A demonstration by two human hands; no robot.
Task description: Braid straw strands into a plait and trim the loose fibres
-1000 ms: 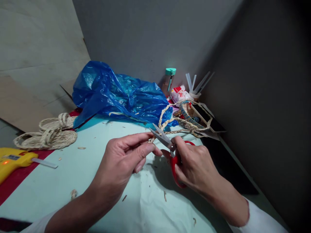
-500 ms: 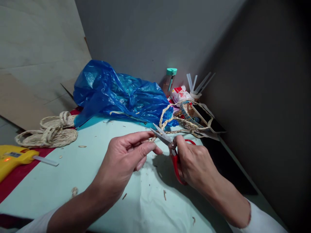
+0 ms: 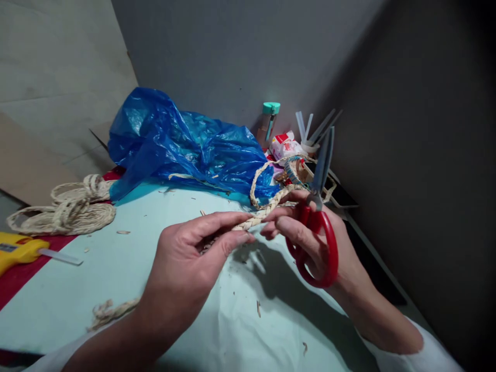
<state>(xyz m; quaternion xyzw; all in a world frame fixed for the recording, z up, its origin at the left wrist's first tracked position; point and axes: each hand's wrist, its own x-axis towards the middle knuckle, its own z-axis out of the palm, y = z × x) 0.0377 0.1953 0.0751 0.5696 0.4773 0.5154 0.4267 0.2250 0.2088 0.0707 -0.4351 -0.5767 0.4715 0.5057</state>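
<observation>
Between thumb and fingers, my left hand [image 3: 201, 253] pinches a pale braided straw cord [image 3: 256, 219] above the table. Red-handled scissors [image 3: 323, 227] hang from my right hand [image 3: 310, 232], a finger through one loop, blades together and pointing up and away. The same hand's fingertips are at the cord just right of my left hand. Beyond them the cord curves up in a loop toward the back right. Its frayed tail end [image 3: 110, 312] lies by my left forearm, though I cannot tell whether it is the same piece.
A blue plastic bag [image 3: 194, 150] lies at the back. Coiled braid bundles [image 3: 77, 206] and a yellow glue gun [image 3: 21, 253] with a glue stick are on the left. A teal-capped bottle [image 3: 270, 119], a cup of glue sticks [image 3: 310, 147] and a phone [image 3: 337, 188] stand back right. Scraps litter the pale cloth [image 3: 166, 206].
The scissors have left the cord and swung upright in my right hand, blades now shut. My right fingers have come to the cord. The tail by my left forearm shows more.
</observation>
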